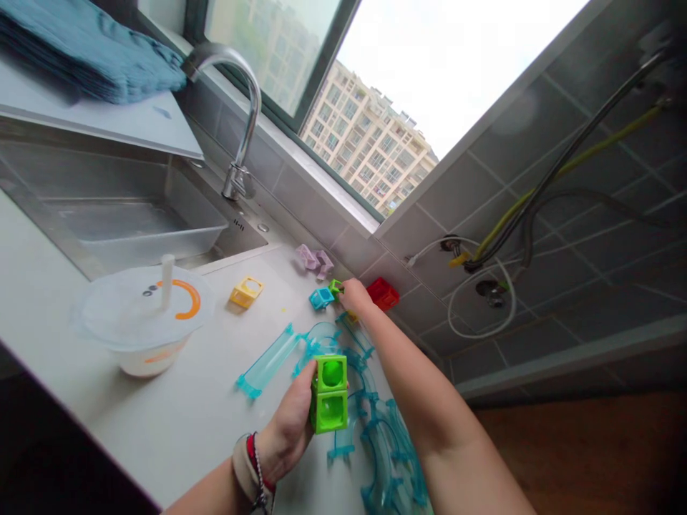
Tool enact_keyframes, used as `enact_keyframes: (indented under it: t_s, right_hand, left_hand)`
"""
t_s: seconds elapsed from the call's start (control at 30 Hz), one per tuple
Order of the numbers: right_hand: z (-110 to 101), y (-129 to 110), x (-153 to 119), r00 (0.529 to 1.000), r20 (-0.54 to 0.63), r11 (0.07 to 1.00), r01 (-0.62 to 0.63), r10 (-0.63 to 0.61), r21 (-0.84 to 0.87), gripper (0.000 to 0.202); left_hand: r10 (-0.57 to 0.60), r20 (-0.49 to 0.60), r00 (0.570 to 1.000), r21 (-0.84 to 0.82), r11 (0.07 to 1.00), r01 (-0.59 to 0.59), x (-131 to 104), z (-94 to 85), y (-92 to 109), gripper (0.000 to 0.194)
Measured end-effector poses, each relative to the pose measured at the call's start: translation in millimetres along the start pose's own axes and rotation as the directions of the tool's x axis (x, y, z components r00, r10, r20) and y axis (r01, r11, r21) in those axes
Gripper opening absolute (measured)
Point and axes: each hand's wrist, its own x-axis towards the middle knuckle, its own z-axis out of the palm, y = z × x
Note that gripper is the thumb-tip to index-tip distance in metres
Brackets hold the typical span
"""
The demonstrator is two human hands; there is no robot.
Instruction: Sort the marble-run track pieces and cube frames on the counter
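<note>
Two green hollow cube blocks (330, 393), joined end to end, are gripped by my left hand (290, 422) above the counter. My right hand (355, 295) reaches to the back of the counter, its fingers closed on another green block (335, 287), which they partly cover. Beside that block stands a blue cube block (321, 298). A red block (383, 293) lies against the wall, behind my right wrist. Under my arms spread several clear teal track pieces (376, 429), and a straight track piece (268, 361) lies left of them.
A yellow cube block (247, 292) and pale purple blocks (315, 261) rest on the counter. At left stands a lidded cup with a straw (144, 315), near the sink (236, 243) and faucet (247, 121). Hoses and cables (515, 207) hang along the right wall.
</note>
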Motion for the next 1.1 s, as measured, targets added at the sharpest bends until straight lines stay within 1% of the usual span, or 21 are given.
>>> enact_keyframes:
  t_s: [0.1,0.17,0.23,0.3,0.37,0.43,0.5,0.53,0.57,0.6,0.63,0.67,0.7,0.73,0.77,0.83,0.87,0.93,1.0,1.07,1.1]
  right_hand:
    - [-12,-1,-17,0.994,-0.103,0.994,-0.008,0.019,0.108,0.016]
    - [-25,2,-32,0.981,-0.184,0.978,-0.021,0.060,0.207,0.018]
    - [-37,6,-55,0.962,-0.248,0.946,-0.033,0.118,0.321,0.024]
    - [-44,9,-88,0.943,-0.279,0.893,-0.038,0.181,0.448,0.028]
    - [-44,7,-130,0.929,-0.279,0.810,-0.037,0.244,0.586,0.033]
    - [-36,1,-178,0.919,-0.247,0.691,-0.038,0.308,0.722,0.041]
    - [-22,-12,-224,0.915,-0.198,0.573,-0.043,0.351,0.819,0.048]
    - [-14,-19,-245,0.916,-0.152,0.475,-0.047,0.371,0.879,0.050]
    - [-6,-26,-263,0.920,-0.030,0.187,-0.047,0.390,0.981,0.048]
    - [1,-32,-278,0.922,0.069,-0.053,-0.053,0.380,0.997,0.046]
    - [9,-38,-290,0.924,0.133,-0.219,-0.055,0.358,0.974,0.044]
    - [15,-42,-299,0.930,0.177,-0.345,-0.059,0.322,0.937,0.043]
    - [21,-45,-306,0.938,0.192,-0.415,-0.058,0.289,0.908,0.043]
    - [27,-46,-311,0.947,0.190,-0.455,-0.054,0.258,0.889,0.043]
    - [32,-46,-315,0.956,0.180,-0.484,-0.046,0.233,0.874,0.043]
    - [43,-44,-320,0.963,0.148,-0.523,-0.009,0.224,0.852,0.044]
    - [48,-43,-322,0.965,0.128,-0.527,0.012,0.228,0.850,0.045]
    - [58,-43,-325,0.966,0.056,-0.499,0.081,0.253,0.863,0.048]
    - [66,-43,-327,0.944,-0.064,-0.427,0.207,0.325,0.880,0.050]
    - [74,-44,-327,0.881,-0.185,-0.302,0.336,0.435,0.892,0.052]
    - [77,-44,-328,0.846,-0.228,-0.232,0.374,0.481,0.898,0.052]
  left_hand:
    - [0.102,-0.045,0.994,0.003,0.995,-0.102,-3,1.7,6,0.036]
    - [0.145,-0.063,0.987,0.009,0.989,-0.144,-6,2.7,11,0.035]
    - [0.164,-0.061,0.985,0.023,0.986,-0.162,-9,3.8,16,0.034]
    - [0.189,-0.044,0.981,0.038,0.982,-0.188,-11,5.4,20,0.033]
    - [0.231,-0.029,0.972,0.044,0.972,-0.230,-13,7.8,25,0.033]
    - [0.276,-0.037,0.961,0.032,0.961,-0.275,-15,10.6,29,0.032]
    - [0.317,-0.032,0.948,0.006,0.948,-0.317,-17,12.9,31,0.029]
    - [0.330,-0.015,0.944,-0.005,0.944,-0.330,-19,13.6,32,0.027]
    - [0.340,0.011,0.940,-0.009,0.940,-0.340,-20,13.8,31,0.027]
    - [0.346,0.044,0.937,-0.002,0.938,-0.347,-21,13.7,30,0.028]
    - [0.352,0.079,0.933,0.015,0.935,-0.354,-23,13.1,29,0.030]
    - [0.361,0.113,0.926,0.040,0.929,-0.368,-24,12.2,27,0.033]
    - [0.374,0.145,0.916,0.073,0.919,-0.387,-25,10.9,25,0.036]
    - [0.390,0.176,0.904,0.115,0.904,-0.412,-25,9.4,23,0.039]
    - [0.403,0.204,0.892,0.164,0.884,-0.437,-25,7.7,21,0.040]
    - [0.411,0.250,0.877,0.276,0.837,-0.472,-23,3.8,20,0.042]
    - [0.406,0.264,0.875,0.339,0.810,-0.478,-22,1.9,20,0.042]
    - [0.371,0.288,0.883,0.472,0.747,-0.468,-18,-1.7,23,0.043]
    - [0.304,0.333,0.893,0.597,0.665,-0.449,-13,-4.3,27,0.045]
    - [0.219,0.395,0.892,0.683,0.580,-0.445,-10,-5.5,32,0.045]
    - [0.186,0.420,0.888,0.706,0.548,-0.449,-9,-5.7,33,0.045]
